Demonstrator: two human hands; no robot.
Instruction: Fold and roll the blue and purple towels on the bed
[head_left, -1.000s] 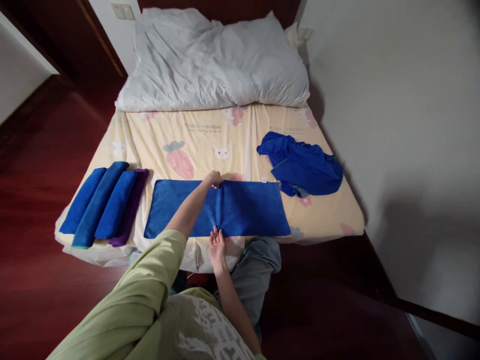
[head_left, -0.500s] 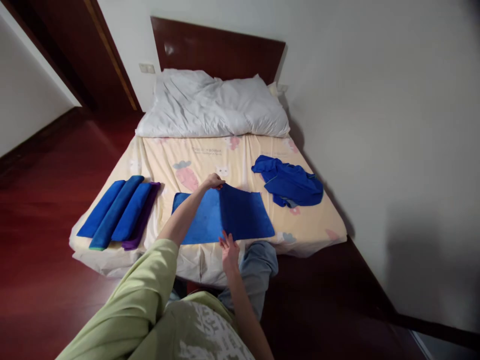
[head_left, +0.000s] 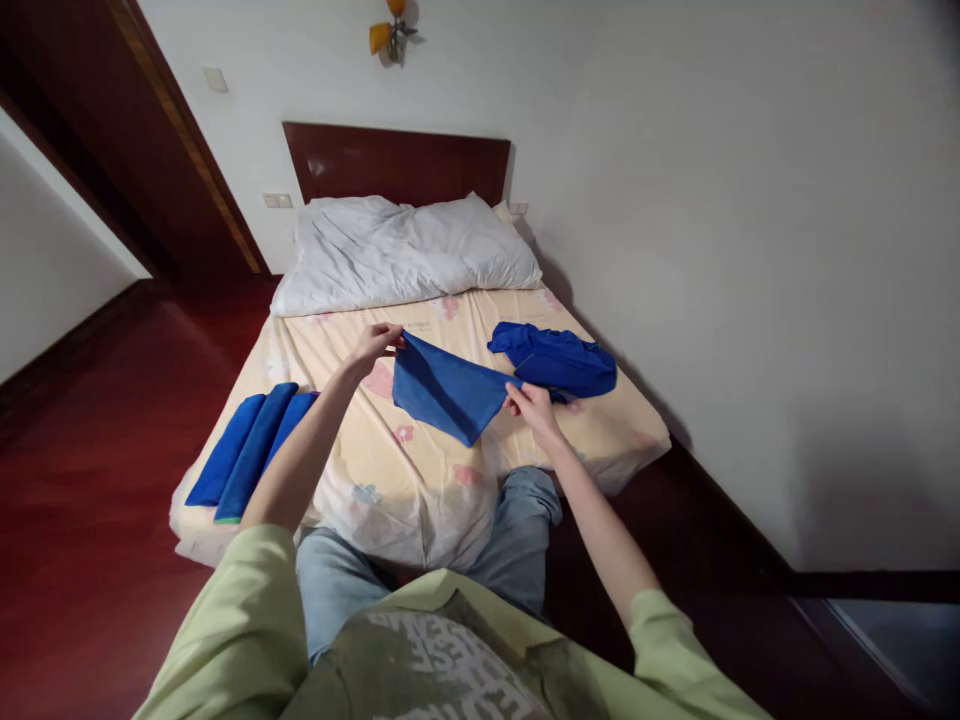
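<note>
A blue towel (head_left: 450,388) hangs stretched between my two hands, above the bed. My left hand (head_left: 381,342) pinches its upper left corner, and my right hand (head_left: 531,404) pinches the corner on the right, a little lower. The towel sags between them, its lower edge coming to a point. Left of it on the bed lie several folded towels (head_left: 225,450), blue ones side by side, partly hidden behind my left forearm. Just beyond my right hand is a crumpled blue garment (head_left: 562,358).
The bed (head_left: 397,490) has a cream patterned sheet. A white quilt (head_left: 405,250) lies folded against the dark headboard (head_left: 397,165). A white wall (head_left: 712,250) runs along the right side, and dark red floor (head_left: 90,480) lies to the left.
The towel, lying spread on the bed before, is now lifted and stretched between both hands. My hands have moved apart, left and right. The view has tilted up.
</note>
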